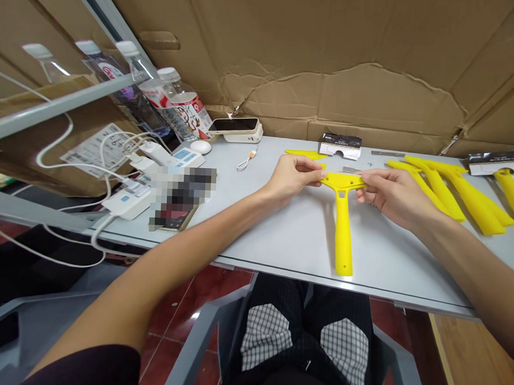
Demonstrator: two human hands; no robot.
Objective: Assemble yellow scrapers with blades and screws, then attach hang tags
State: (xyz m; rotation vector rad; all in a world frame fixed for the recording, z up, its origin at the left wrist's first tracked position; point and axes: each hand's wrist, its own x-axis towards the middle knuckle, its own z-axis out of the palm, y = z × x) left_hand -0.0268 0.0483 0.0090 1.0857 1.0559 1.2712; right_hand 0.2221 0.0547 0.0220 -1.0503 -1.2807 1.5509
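Observation:
A yellow T-shaped plastic scraper [344, 230] points its handle toward me, low over the table or resting on it; I cannot tell which. My left hand [294, 176] pinches the left end of its head. At the right end, the fingers of my right hand [389, 192] are closed on the same head. Just behind the head lies a small metal strip [350, 170], partly hidden. Another yellow piece [303, 153] lies beyond my left hand. To the right of my right hand are several more yellow scrapers [465, 193].
Small black-and-white boxes stand at the back [339, 146] and at the right [499, 163]. On the left are a power strip [131, 201] with white cables, a blurred phone [182, 200] and plastic bottles [190, 107]. A phone on a white block [238, 128] sits near the cardboard wall [288, 57].

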